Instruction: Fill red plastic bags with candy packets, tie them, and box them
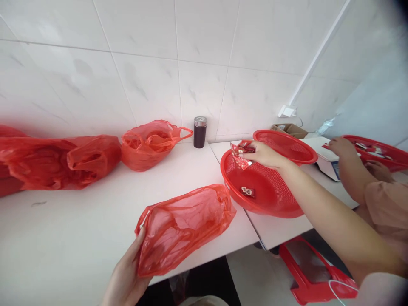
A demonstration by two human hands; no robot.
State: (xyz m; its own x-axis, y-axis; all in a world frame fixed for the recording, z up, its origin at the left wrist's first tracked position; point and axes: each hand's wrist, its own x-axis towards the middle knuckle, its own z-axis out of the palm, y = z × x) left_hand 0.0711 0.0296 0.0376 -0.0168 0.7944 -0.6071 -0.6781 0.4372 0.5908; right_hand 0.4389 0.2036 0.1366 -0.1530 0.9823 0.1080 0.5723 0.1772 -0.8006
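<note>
My left hand point(129, 267) is closed on the near left edge of a red plastic bag point(188, 225), which lies on its side on the white table with its mouth spread open. My right hand point(266, 155) grips several small red packets point(242, 157) with pale printing, above the left part of a red mesh basket point(270, 208). A single dark red packet point(247, 192) with a light label lies on the basket's floor. The basket stands just right of the bag.
Full red bags point(92, 161) and a smaller red bag point(146, 146) line the wall, beside a dark tumbler point(199, 134). Behind my basket sits another red basket point(287, 146). At right, a co-worker's hands point(342, 148) are near a white scale point(321, 159). Below is a red stool point(306, 259).
</note>
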